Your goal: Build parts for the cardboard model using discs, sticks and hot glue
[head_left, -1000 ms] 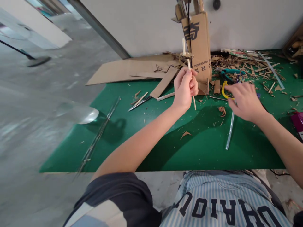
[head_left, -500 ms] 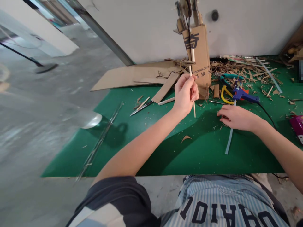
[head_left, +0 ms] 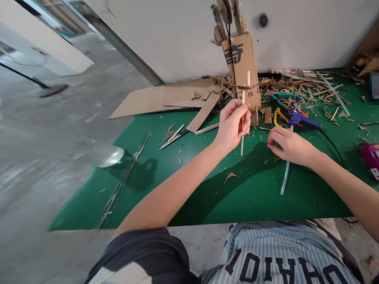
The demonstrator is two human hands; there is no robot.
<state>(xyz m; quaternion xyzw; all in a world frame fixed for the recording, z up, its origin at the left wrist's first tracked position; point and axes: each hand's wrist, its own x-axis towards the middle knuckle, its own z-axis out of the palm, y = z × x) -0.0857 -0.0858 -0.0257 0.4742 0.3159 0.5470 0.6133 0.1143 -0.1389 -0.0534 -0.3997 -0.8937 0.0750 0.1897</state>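
Note:
My left hand (head_left: pixel 233 125) is closed around a thin wooden stick (head_left: pixel 242 146), held nearly upright above the green table. A small flat cardboard piece (head_left: pixel 243 87), seen edge-on, sits across the stick above my fingers. My right hand (head_left: pixel 291 146) is low over the table, thumb and fingertips pinched together; a tiny dark bit may be between them, too small to name. Just behind it lies a blue glue gun (head_left: pixel 306 120), and a translucent glue stick (head_left: pixel 285 179) runs from it under my right hand. Behind my left hand stands a cardboard build (head_left: pixel 247 65) with cardboard arms on top.
Cardboard scraps (head_left: pixel 310 88) pile up along the wall. Teal-handled pliers (head_left: pixel 286 96) and a yellow handle (head_left: pixel 278 117) lie by the glue gun. Left are cardboard strips (head_left: pixel 204 112), a pointed blade (head_left: pixel 173 140), thin clear rods (head_left: pixel 126 177) and a clear bottle-like object (head_left: pixel 109 156).
The stick in my left hand has tilted, its top moving right and slightly down. My right hand has barely shifted, fingertips still pinched. The whole view has shifted slightly.

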